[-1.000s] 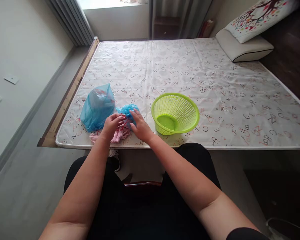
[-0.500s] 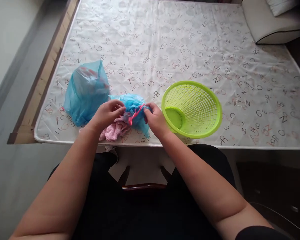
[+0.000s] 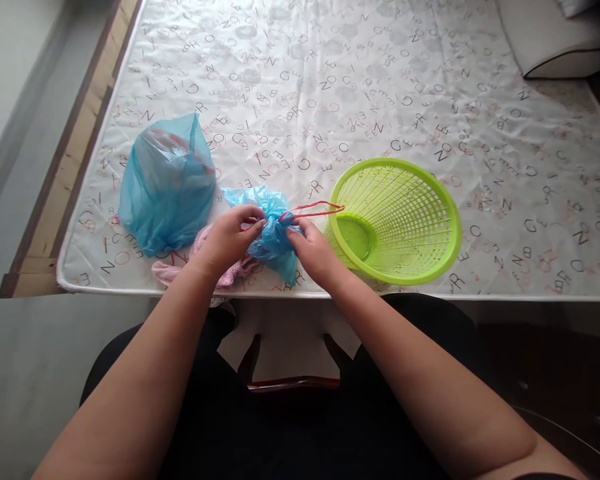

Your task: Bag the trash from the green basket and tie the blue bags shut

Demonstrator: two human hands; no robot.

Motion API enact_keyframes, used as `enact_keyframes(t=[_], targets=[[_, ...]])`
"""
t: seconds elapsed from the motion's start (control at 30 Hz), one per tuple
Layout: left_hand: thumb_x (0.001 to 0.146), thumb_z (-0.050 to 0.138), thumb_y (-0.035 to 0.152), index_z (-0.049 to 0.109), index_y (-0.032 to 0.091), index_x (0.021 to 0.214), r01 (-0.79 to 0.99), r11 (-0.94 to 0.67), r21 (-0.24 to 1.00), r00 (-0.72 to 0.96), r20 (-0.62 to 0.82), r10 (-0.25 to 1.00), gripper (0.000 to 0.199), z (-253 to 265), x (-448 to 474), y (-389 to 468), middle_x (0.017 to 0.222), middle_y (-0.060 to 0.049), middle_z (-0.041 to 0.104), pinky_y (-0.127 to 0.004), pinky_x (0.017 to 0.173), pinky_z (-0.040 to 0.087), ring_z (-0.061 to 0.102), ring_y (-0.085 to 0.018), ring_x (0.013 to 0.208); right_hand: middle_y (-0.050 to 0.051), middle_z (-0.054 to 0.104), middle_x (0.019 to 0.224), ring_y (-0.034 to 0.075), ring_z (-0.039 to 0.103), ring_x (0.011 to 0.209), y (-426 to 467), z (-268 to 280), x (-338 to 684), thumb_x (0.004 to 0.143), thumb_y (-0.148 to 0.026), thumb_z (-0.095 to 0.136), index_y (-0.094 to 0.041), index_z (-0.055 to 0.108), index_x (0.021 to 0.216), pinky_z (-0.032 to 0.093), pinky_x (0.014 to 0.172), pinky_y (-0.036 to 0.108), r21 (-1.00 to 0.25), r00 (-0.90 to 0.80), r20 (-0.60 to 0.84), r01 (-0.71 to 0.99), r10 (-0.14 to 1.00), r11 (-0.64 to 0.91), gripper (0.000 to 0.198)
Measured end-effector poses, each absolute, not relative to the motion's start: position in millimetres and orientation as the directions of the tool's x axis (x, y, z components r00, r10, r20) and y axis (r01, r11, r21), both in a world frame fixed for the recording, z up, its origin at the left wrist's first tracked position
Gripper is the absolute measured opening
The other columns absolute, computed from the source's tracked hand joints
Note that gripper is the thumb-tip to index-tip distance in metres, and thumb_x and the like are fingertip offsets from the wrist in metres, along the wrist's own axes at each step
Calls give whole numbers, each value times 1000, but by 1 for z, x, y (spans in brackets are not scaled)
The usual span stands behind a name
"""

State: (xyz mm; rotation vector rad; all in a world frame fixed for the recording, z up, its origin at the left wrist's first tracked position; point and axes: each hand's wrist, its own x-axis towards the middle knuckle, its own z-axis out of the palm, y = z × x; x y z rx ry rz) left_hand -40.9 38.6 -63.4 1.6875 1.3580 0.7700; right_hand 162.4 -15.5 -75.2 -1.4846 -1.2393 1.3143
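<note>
A small blue plastic bag (image 3: 273,241), gathered at its neck, lies near the mattress's front edge. My left hand (image 3: 237,233) pinches its gathered part from the left. From the right, my right hand (image 3: 310,247) has its fingers closed on the same neck. A red drawstring (image 3: 315,208) loops out of the bunched plastic toward the basket. Partly hidden under my left hand and wrist is a pink cloth (image 3: 227,277). A bright green plastic basket (image 3: 400,267), tipped with its mouth toward me, is just right of my right hand.
A larger, puffed-out blue bag (image 3: 167,193) rests at the left. Under everything is a white letter-printed mattress (image 3: 300,127), with a wooden bed edge (image 3: 70,160) along its left. A pale cushion-like piece (image 3: 550,40) lies at the far right corner.
The red drawstring has swung from lying across the bag to stretching right as a loop. My left hand has moved right onto the bag's neck. The view has shifted slightly.
</note>
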Motion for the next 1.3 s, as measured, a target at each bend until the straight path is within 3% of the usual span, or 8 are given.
enact_keyframes(t=[0.17, 0.4, 0.7, 0.8, 0.97, 1.07, 1.17, 1.3], targets=[[88, 77, 41, 74, 21, 86, 459, -192, 867, 333, 32, 942, 21, -64, -38, 33, 94, -6, 72, -30, 79, 57, 68, -23, 93, 11, 72, 115, 27, 67, 109, -29, -67, 164, 99, -54, 63, -23, 65, 110, 54, 102, 46, -916, 147, 140, 395, 979, 72, 33], [91, 81, 51, 66, 21, 92, 325, -19, 945, 228, -59, 972, 33, -69, -32, 30, 78, -1, 65, -31, 67, 57, 68, -18, 70, 1, 74, 91, 21, 70, 83, -29, -68, 165, 89, -45, 77, -25, 65, 106, 56, 81, 37, -952, 19, -189, 243, 982, -188, 29], [97, 76, 46, 59, 24, 94, 306, 8, 952, 1, -9, 1000, 28, -64, -33, 33, 69, 3, 54, -27, 52, 48, 60, -14, 55, 2, 76, 97, 20, 70, 83, -21, -69, 170, 92, -39, 72, -26, 69, 107, 56, 75, 35, -971, -126, -203, 150, 971, -184, 21], [95, 77, 46, 59, 24, 94, 341, 0, 940, -27, 10, 1000, 28, -63, -35, 33, 67, 3, 54, -25, 53, 46, 56, -13, 55, 3, 73, 94, 20, 68, 84, -20, -76, 170, 92, -40, 70, -24, 67, 107, 56, 78, 37, -976, -68, -165, 154, 984, -153, 22], [93, 75, 45, 54, 24, 88, 206, 180, 962, 141, -211, 967, 30, -62, -33, 35, 59, 6, 43, -25, 44, 38, 44, -11, 43, -1, 58, 86, 18, 54, 78, -31, -77, 161, 83, -30, 69, -27, 47, 91, 49, 76, 36, -925, 126, 13, 377, 992, -36, 24], [94, 71, 48, 51, 25, 89, 124, 232, 965, 101, -245, 964, 31, -60, -29, 36, 62, 5, 43, -25, 44, 39, 46, -12, 43, 0, 52, 83, 19, 51, 79, -40, -68, 154, 93, -35, 60, -27, 40, 84, 48, 80, 40, -890, 90, 149, 446, 985, 94, 23], [90, 72, 46, 49, 25, 89, 66, 251, 966, 98, -256, 962, 31, -55, -29, 36, 65, 4, 47, -26, 47, 45, 54, -14, 48, 4, 57, 87, 23, 54, 87, -43, -60, 151, 102, -51, 55, -27, 46, 85, 49, 87, 43, -870, 46, 205, 466, 978, 161, 32], [76, 77, 34, 51, 22, 77, 59, 345, 937, 329, -345, 879, 28, -47, -31, 32, 66, 1, 52, -33, 57, 57, 63, -18, 58, 7, 64, 97, 26, 58, 96, -38, -64, 157, 98, -60, 66, -26, 59, 94, 52, 91, 45, -881, 38, 157, 456, 987, 122, 36]])
